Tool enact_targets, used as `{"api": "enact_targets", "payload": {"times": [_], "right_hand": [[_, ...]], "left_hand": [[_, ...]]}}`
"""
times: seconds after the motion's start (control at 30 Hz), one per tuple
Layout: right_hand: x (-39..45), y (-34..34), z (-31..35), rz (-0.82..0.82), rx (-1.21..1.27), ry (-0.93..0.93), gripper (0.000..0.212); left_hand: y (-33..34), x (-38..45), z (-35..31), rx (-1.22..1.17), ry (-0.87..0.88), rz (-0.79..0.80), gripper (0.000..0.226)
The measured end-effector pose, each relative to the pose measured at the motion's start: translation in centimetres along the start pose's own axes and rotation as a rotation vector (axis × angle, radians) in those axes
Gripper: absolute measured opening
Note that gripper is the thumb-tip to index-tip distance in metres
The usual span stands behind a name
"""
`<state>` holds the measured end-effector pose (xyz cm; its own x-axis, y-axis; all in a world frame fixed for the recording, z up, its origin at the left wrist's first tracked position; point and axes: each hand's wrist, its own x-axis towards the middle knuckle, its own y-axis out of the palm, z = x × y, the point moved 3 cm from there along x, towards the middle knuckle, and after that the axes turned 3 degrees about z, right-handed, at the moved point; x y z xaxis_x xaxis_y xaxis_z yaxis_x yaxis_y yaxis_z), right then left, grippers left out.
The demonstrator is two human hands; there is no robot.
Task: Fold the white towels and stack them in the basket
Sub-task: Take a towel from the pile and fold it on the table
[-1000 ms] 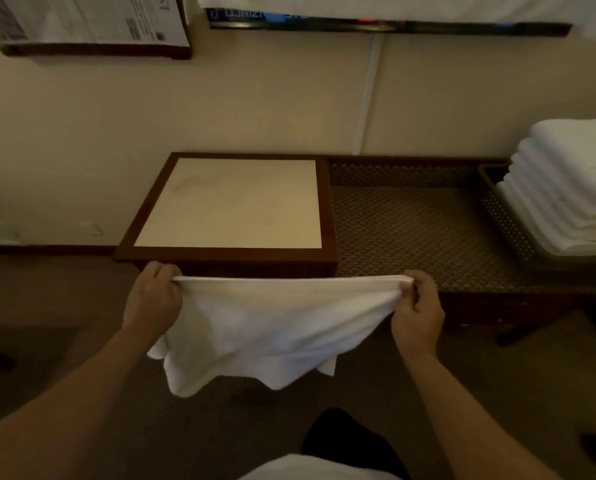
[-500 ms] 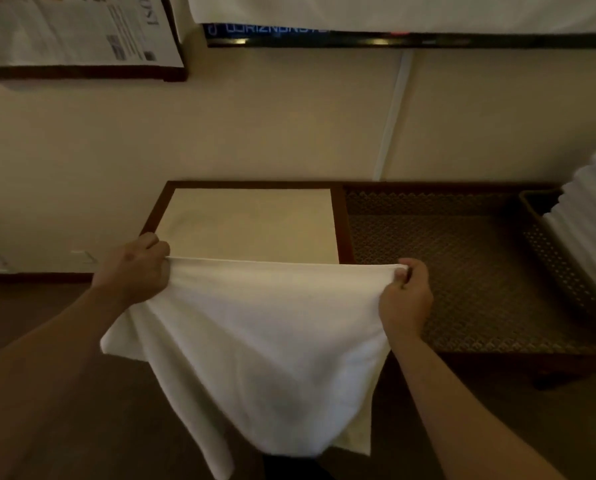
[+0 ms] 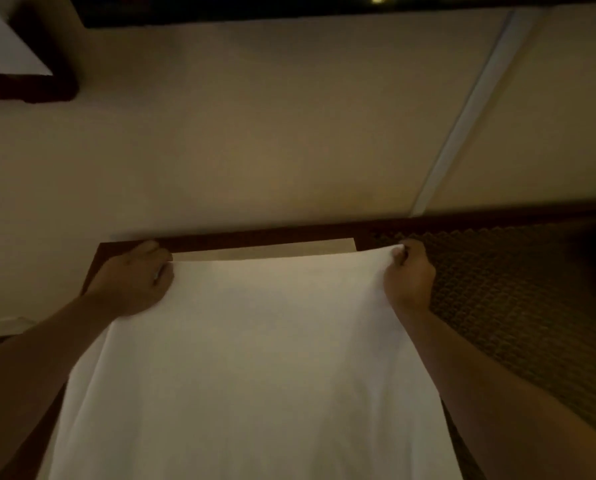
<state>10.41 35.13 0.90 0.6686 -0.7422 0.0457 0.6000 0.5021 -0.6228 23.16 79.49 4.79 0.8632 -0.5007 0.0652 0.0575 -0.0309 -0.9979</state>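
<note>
A white towel (image 3: 255, 358) lies spread out over the beige table top (image 3: 265, 250), reaching from near its far edge down to the bottom of the view. My left hand (image 3: 133, 278) grips the towel's far left corner. My right hand (image 3: 409, 275) pinches the far right corner, with a bit of cloth showing above the thumb. The far edge between both hands is pulled straight. The basket and the stacked towels are out of view.
The table's dark wooden frame (image 3: 255, 233) runs along the beige wall. To the right lies a dark woven surface (image 3: 514, 299). A framed paper (image 3: 9, 64) hangs at the upper left, and a white strip (image 3: 469, 105) runs down the wall.
Both hands have carried the towel forward from in front of the table and spread it over the table top. The view has moved closer and left, so the basket is no longer visible.
</note>
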Motion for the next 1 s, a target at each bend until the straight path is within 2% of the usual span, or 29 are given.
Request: {"api": "enact_targets", "payload": {"times": [0.07,0.13,0.2,0.3,0.4,0.47,0.53,0.6,0.63,0.67,0.73,0.8,0.87,0.93,0.97,1.0], "right_hand": [[3.2,2.0,-0.3,0.000,-0.045,-0.015,0.024],[6.2,3.8,-0.7,0.004,-0.087,-0.005,0.025],[9.1,5.5,-1.0,0.009,-0.106,-0.005,0.024],[12.1,7.6,-1.2,0.022,-0.207,-0.003,0.024],[12.3,8.9,-0.6,0.029,-0.476,0.045,0.026],[11.1,9.3,0.7,-0.036,-0.567,0.055,0.033],[7.6,10.8,3.5,-0.075,-0.514,-0.104,0.040],[1.2,14.4,7.6,0.056,-0.456,-0.451,0.040],[-2.4,16.7,9.5,0.201,-0.445,-0.582,0.045],[-5.8,19.1,11.2,0.402,-0.465,-0.642,0.053],[-10.2,22.9,12.6,0.724,-0.600,-0.574,0.063],[-11.3,24.5,12.6,0.771,-0.680,-0.506,0.065],[-11.2,24.8,12.4,0.707,-0.714,-0.488,0.065],[-11.1,24.6,12.5,0.690,-0.736,-0.476,0.066],[-11.0,24.4,12.4,0.689,-0.743,-0.473,0.066],[-11.3,24.4,12.6,0.683,-0.753,-0.472,0.065]], "left_hand": [[1.6,3.7,0.7,0.005,0.005,0.031,0.046],[3.1,6.8,1.3,-0.035,-0.031,0.096,0.035],[4.4,9.4,1.5,-0.072,-0.050,0.093,0.024],[5.8,12.3,1.8,-0.142,-0.097,0.129,0.026],[6.8,12.4,2.1,-0.292,-0.212,0.267,0.033],[6.8,11.6,2.7,-0.373,-0.277,0.304,0.033],[6.4,10.6,3.7,-0.450,-0.347,0.336,0.033],[5.9,9.6,5.5,-0.551,-0.413,0.377,0.040],[5.7,9.1,6.2,-0.586,-0.420,0.398,0.046],[5.6,8.6,7.1,-0.619,-0.421,0.416,0.052],[5.2,7.9,8.4,-0.680,-0.418,0.428,0.055],[4.2,7.3,10.0,-0.714,-0.409,0.466,0.045],[3.5,6.6,12.4,-0.694,-0.338,0.616,0.038],[2.8,5.4,15.0,-0.541,-0.253,0.853,0.050],[2.6,5.3,15.8,-0.462,-0.208,0.902,0.061],[2.6,5.4,17.2,-0.404,-0.172,0.884,0.071]]}}
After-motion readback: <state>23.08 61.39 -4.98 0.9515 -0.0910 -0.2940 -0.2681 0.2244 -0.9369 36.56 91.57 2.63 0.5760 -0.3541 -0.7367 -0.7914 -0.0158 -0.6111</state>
